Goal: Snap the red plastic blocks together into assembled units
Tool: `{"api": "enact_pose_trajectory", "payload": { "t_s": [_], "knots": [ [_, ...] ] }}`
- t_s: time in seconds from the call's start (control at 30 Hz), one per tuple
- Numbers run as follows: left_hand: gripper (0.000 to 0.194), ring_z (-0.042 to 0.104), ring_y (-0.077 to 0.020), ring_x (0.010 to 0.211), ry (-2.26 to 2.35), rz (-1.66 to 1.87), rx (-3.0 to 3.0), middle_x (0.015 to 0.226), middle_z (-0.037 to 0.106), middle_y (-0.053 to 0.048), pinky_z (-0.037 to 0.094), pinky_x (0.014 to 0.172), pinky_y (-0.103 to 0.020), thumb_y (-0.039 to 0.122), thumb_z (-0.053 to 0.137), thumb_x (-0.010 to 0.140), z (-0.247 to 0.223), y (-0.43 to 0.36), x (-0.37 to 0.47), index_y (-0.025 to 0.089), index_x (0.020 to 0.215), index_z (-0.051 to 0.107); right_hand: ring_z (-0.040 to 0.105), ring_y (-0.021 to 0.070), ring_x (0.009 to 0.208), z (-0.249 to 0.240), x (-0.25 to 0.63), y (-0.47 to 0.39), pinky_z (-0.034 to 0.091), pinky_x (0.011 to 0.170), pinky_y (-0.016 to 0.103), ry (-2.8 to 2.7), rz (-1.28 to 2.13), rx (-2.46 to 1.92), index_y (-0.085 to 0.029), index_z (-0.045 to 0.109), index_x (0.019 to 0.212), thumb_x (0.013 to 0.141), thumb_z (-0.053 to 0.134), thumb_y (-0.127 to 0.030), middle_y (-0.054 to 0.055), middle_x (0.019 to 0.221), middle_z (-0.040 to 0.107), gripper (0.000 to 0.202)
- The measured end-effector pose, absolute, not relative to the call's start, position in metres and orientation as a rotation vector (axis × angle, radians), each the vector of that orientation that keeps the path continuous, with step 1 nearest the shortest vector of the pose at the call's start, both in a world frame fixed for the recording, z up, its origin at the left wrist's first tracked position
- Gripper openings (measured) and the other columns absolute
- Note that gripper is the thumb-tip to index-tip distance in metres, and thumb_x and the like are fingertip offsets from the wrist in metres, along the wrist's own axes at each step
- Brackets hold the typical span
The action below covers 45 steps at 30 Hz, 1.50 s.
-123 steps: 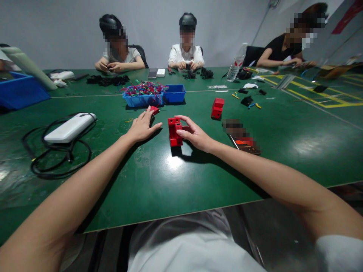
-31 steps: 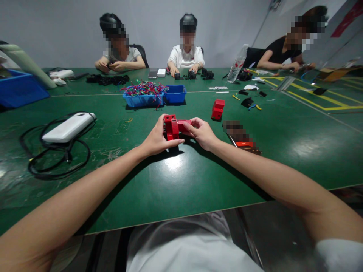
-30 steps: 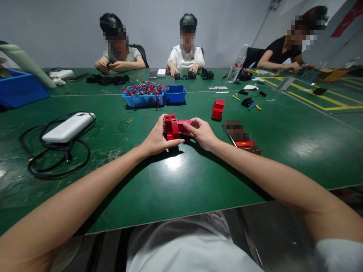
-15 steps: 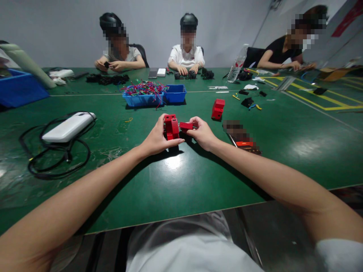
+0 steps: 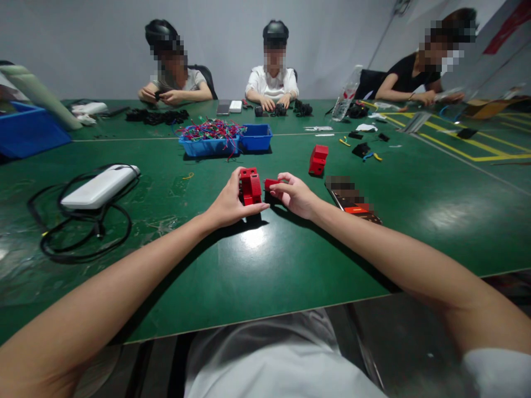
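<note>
A red block-like part with holes in its top is held upright by my left hand, thumb along its lower front and fingers behind it. Just to its right, my right hand pinches a smaller flat red piece between thumb and fingers. A narrow gap separates the two red pieces. Another red part stands on the green table, beyond my right hand. A phone-like object lies right of that hand.
Two blue bins stand ahead, the left one full of coloured wires. A white power bank with a looped black cable lies left. Small tools and black parts lie at the right back. Three people sit across the table.
My right hand has shifted its fingers on the small red piece, which now shows less and is turned differently. My left hand and its red part have stayed nearly still.
</note>
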<state>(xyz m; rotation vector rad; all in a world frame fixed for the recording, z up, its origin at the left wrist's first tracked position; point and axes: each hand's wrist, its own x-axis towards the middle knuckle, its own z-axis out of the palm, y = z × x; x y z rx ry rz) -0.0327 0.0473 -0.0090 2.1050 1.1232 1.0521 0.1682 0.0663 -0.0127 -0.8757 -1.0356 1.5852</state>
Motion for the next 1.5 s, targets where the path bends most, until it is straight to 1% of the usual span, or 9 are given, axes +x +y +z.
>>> {"api": "enact_pose_trajectory", "payload": {
  "t_s": [0.2, 0.4, 0.53, 0.67, 0.83, 1.0, 1.33, 1.43, 1.5],
  "knots": [
    [0.096, 0.06, -0.0319, 0.121, 1.141, 1.04, 2.119, 0.132, 0.055, -0.016, 0.051, 0.102, -0.049, 0.051, 0.084, 0.066, -0.0093, 0.0473, -0.0329, 0.019, 0.139, 0.029, 0.07, 0.0141, 0.081, -0.0122, 0.1687, 0.0674, 0.056, 0.079, 0.029, -0.944, 1.649, -0.874, -0.022, 0.052, 0.081, 0.066, 0.074, -0.016, -0.002, 0.081, 0.069, 0.028],
    [0.095, 0.062, -0.0308, 0.118, 1.131, 1.04, 2.107, 0.131, 0.057, -0.015, 0.053, 0.1, -0.045, 0.052, 0.083, 0.066, -0.0089, 0.047, -0.0329, 0.019, 0.138, 0.031, 0.071, 0.0148, 0.083, -0.0174, 0.1684, 0.0692, 0.057, 0.091, 0.033, -0.971, 1.573, -0.873, -0.022, 0.058, 0.1, 0.06, 0.079, -0.007, -0.001, 0.091, 0.071, 0.048],
    [0.095, 0.061, -0.0318, 0.12, 1.129, 1.048, 2.103, 0.131, 0.057, -0.016, 0.053, 0.1, -0.046, 0.052, 0.084, 0.065, -0.0085, 0.0469, -0.0327, 0.018, 0.138, 0.032, 0.07, 0.0158, 0.085, -0.0195, 0.1683, 0.0692, 0.055, 0.094, 0.033, -1.046, 1.585, -0.867, -0.017, 0.065, 0.091, 0.061, 0.084, -0.013, 0.002, 0.089, 0.072, 0.036],
    [0.095, 0.061, -0.0316, 0.119, 1.113, 1.05, 2.082, 0.13, 0.056, -0.016, 0.054, 0.099, -0.046, 0.051, 0.084, 0.066, -0.0079, 0.0466, -0.0322, 0.018, 0.138, 0.031, 0.068, 0.0143, 0.078, -0.0207, 0.1683, 0.0685, 0.055, 0.087, 0.031, -1.092, 1.569, -0.9, -0.017, 0.065, 0.082, 0.056, 0.086, -0.015, 0.001, 0.081, 0.072, 0.034],
    [0.098, 0.058, -0.0329, 0.124, 1.136, 1.038, 2.103, 0.132, 0.055, -0.019, 0.051, 0.103, -0.048, 0.051, 0.084, 0.066, -0.0087, 0.0476, -0.0324, 0.015, 0.139, 0.029, 0.065, 0.0131, 0.074, -0.0187, 0.167, 0.0663, 0.054, 0.08, 0.03, -1.166, 1.525, -0.883, -0.019, 0.063, 0.083, 0.054, 0.087, -0.019, -0.004, 0.077, 0.07, 0.037],
    [0.097, 0.06, -0.0316, 0.12, 1.125, 1.045, 2.109, 0.131, 0.056, -0.017, 0.052, 0.101, -0.046, 0.052, 0.084, 0.065, -0.009, 0.0482, -0.0327, 0.017, 0.138, 0.03, 0.067, 0.0125, 0.079, -0.0164, 0.166, 0.0647, 0.053, 0.084, 0.03, -1.164, 1.543, -0.833, -0.021, 0.061, 0.084, 0.053, 0.08, -0.01, -0.004, 0.082, 0.072, 0.039],
    [0.096, 0.06, -0.0314, 0.12, 1.127, 1.039, 2.108, 0.131, 0.056, -0.017, 0.051, 0.102, -0.047, 0.051, 0.083, 0.067, -0.0101, 0.0483, -0.0328, 0.017, 0.138, 0.03, 0.066, 0.0111, 0.072, -0.0149, 0.1673, 0.065, 0.051, 0.074, 0.025, -1.134, 1.566, -0.854, -0.02, 0.059, 0.081, 0.051, 0.078, -0.006, -0.004, 0.077, 0.071, 0.038],
    [0.097, 0.059, -0.0322, 0.122, 1.134, 1.037, 2.118, 0.131, 0.055, -0.017, 0.049, 0.104, -0.049, 0.051, 0.083, 0.067, -0.0112, 0.0491, -0.0332, 0.017, 0.14, 0.028, 0.067, 0.0125, 0.074, -0.0136, 0.1666, 0.0633, 0.052, 0.074, 0.027, -1.155, 1.557, -0.858, -0.02, 0.058, 0.082, 0.053, 0.083, -0.011, -0.003, 0.079, 0.071, 0.04],
    [0.097, 0.058, -0.0328, 0.123, 1.133, 1.043, 2.126, 0.132, 0.055, -0.017, 0.049, 0.105, -0.05, 0.051, 0.083, 0.067, -0.0117, 0.0494, -0.0335, 0.017, 0.14, 0.028, 0.067, 0.0133, 0.072, -0.0123, 0.1654, 0.0617, 0.051, 0.067, 0.026, -1.153, 1.557, -0.866, -0.02, 0.057, 0.082, 0.055, 0.087, -0.018, -0.003, 0.078, 0.07, 0.041]
  ]
}}
